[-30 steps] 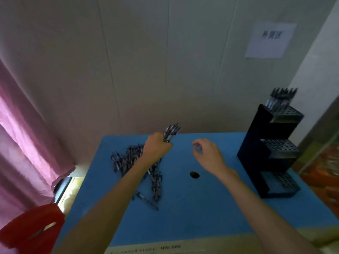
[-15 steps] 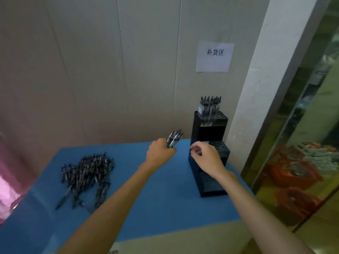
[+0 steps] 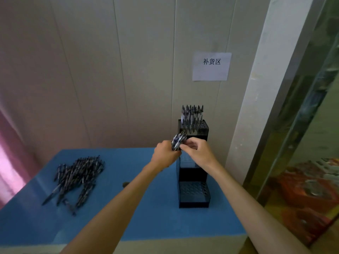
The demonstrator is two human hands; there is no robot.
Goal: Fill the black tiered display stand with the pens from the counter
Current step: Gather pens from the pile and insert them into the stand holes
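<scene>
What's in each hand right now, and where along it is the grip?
The left hand grips a small bundle of dark pens around its lower part, upper ends sticking out. The right hand pinches one pen of that bundle near the middle.

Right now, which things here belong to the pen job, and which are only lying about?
For the job: pen stand; pen pile; pen bunch gripped by left hand; right hand pinching one pen.

Lying about: paper sign; pink curtain; blue counter.
</scene>
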